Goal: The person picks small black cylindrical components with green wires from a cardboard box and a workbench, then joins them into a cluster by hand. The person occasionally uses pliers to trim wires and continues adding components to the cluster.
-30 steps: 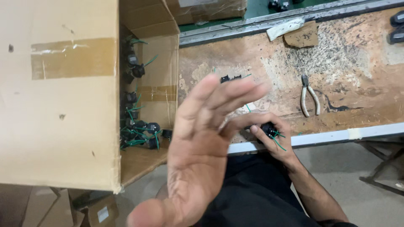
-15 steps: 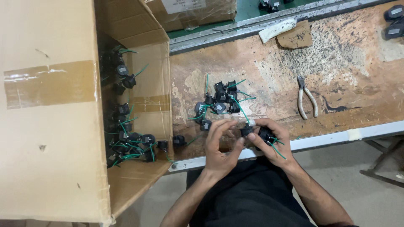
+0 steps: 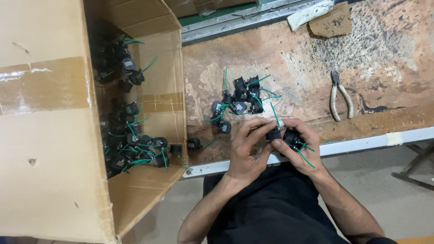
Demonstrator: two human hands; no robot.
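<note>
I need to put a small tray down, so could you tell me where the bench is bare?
Bare bench lies between the loose black parts and the pliers, and right of the pliers. It is crowded by the cardboard box and around both hands.

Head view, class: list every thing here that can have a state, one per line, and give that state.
Cardboard box: on its side, flaps open, parts inside.
Pliers: lying unheld, handles apart.
Pile of black parts: loose on the bench.
Left hand: gripping a black part.
Right hand: gripping green-wired parts.
</note>
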